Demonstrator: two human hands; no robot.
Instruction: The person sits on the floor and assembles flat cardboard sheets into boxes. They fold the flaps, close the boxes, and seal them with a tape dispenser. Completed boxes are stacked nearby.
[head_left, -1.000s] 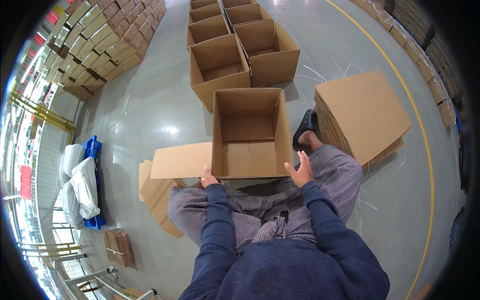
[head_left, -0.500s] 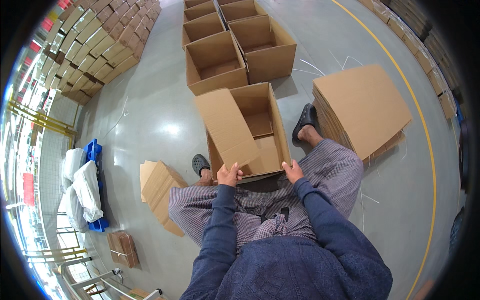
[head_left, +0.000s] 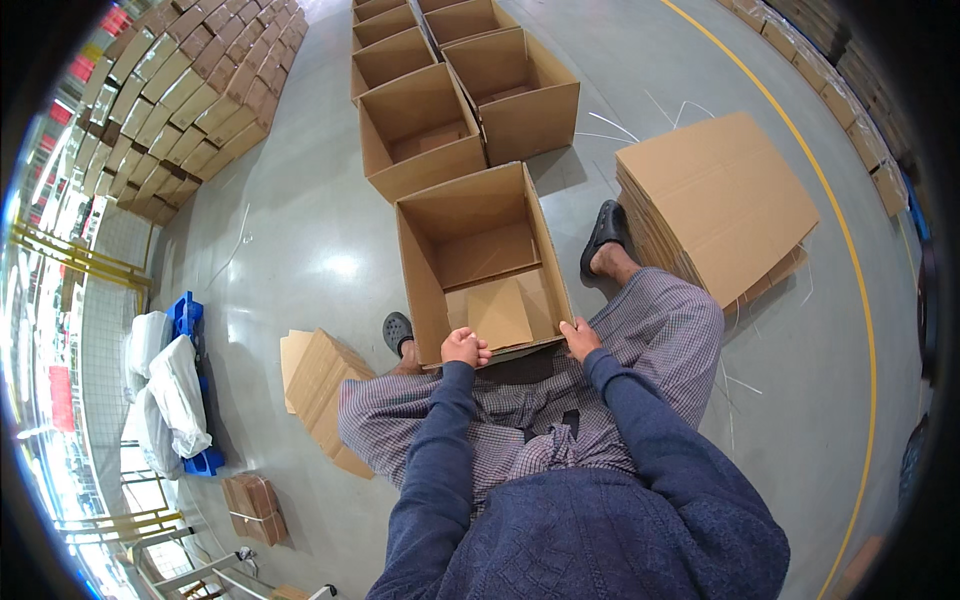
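Note:
An open-topped cardboard box stands between my legs. Inside it, toward the near side, a flat cardboard sheet lies at a slant over the bottom. My left hand is at the near wall's left part, fingers curled closed beside the sheet; whether anything is in them is hidden. At the near right corner, my right hand grips the box's rim, thumb on top.
Two rows of open boxes extend ahead. Flat cardboard is stacked at right, with a smaller cardboard stack at left. Farther left are white bags on a blue pallet and a tied bundle. White straps litter the floor.
The cardboard sheet, earlier tilted across the box's left wall under my left hand, has dropped inside. My left hand has curled more; my right hand stays at the rim.

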